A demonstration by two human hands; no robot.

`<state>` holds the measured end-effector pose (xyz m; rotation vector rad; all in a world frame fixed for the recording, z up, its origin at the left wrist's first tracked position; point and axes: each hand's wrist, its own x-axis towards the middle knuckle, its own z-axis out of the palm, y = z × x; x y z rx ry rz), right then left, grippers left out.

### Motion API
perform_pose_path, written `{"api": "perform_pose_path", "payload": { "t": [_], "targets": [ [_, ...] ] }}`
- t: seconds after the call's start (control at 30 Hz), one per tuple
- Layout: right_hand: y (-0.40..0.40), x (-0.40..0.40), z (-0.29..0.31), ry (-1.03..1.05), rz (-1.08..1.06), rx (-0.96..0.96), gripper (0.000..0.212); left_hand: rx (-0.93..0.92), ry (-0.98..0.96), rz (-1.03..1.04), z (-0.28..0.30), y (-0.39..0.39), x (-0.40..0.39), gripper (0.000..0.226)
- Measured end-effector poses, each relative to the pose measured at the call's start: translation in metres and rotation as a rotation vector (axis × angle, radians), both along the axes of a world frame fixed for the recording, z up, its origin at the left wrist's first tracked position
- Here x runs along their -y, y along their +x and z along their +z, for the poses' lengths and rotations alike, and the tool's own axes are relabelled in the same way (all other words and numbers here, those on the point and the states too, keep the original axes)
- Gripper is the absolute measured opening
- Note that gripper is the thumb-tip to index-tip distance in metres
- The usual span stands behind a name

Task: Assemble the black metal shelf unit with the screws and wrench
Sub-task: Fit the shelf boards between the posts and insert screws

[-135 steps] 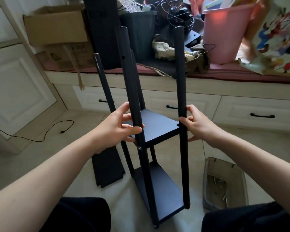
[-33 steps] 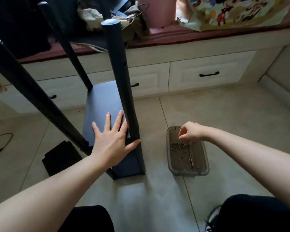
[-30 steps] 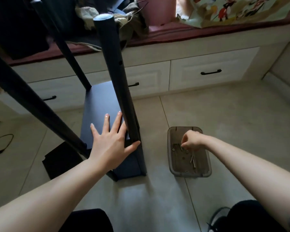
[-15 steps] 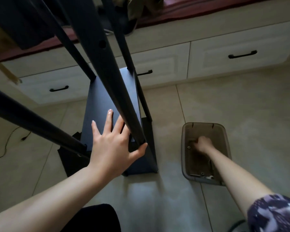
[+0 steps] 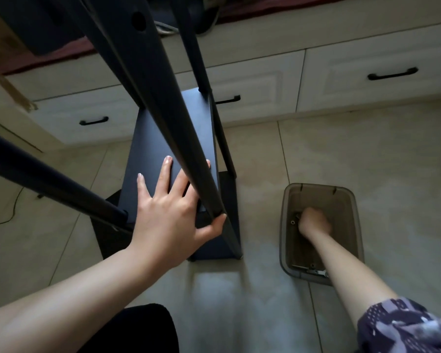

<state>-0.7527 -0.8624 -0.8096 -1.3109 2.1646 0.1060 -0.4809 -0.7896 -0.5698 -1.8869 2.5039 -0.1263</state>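
Observation:
The black metal shelf unit stands on the floor in front of me; its upper shelf panel (image 5: 163, 138) sits between four round posts. My left hand (image 5: 168, 215) lies flat on that panel with straight fingers, the thumb hooked round the nearest post (image 5: 168, 110). To the right is a grey plastic tray (image 5: 357, 225) with screws (image 5: 292, 221) and a small wrench (image 5: 313, 271) in it. My right hand (image 5: 313, 221) is down inside the tray, fingers curled on a screw at the bottom; the grip itself is mostly hidden.
A loose black panel (image 5: 105, 240) lies on the floor behind the unit's left side. White drawers (image 5: 255, 80) with black handles run along the back under a cluttered bench. A thin cable (image 5: 8, 217) trails at the left. My knees are at the bottom edge.
Both hands held the posts earlier. Since then my left hand went flat on the shelf panel, and my right hand reached into the tray and sank to its bottom. My head leaned closer.

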Motion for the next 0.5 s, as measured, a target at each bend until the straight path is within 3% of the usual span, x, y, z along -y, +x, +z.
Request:
{"api": "perform_pose_path", "payload": {
  "t": [0.3, 0.37, 0.43, 0.5],
  "targets": [
    [0.005, -0.002, 0.046, -0.113, -0.340, 0.292, 0.021, 0.047, 0.044, 0.038, 0.002, -0.003, 0.003, 0.093],
    [0.010, -0.005, 0.072, -0.110, -0.467, 0.485, 0.015, 0.050, 0.056, 0.029, 0.002, -0.005, 0.005, 0.094],
    [0.016, -0.012, 0.104, -0.108, -0.580, 0.750, 0.031, 0.043, 0.069, 0.019, 0.001, -0.006, 0.008, 0.094],
    [0.026, -0.023, 0.139, -0.093, -0.560, 0.910, 0.040, 0.048, 0.089, 0.014, 0.002, -0.007, 0.009, 0.094]
  ]
}}
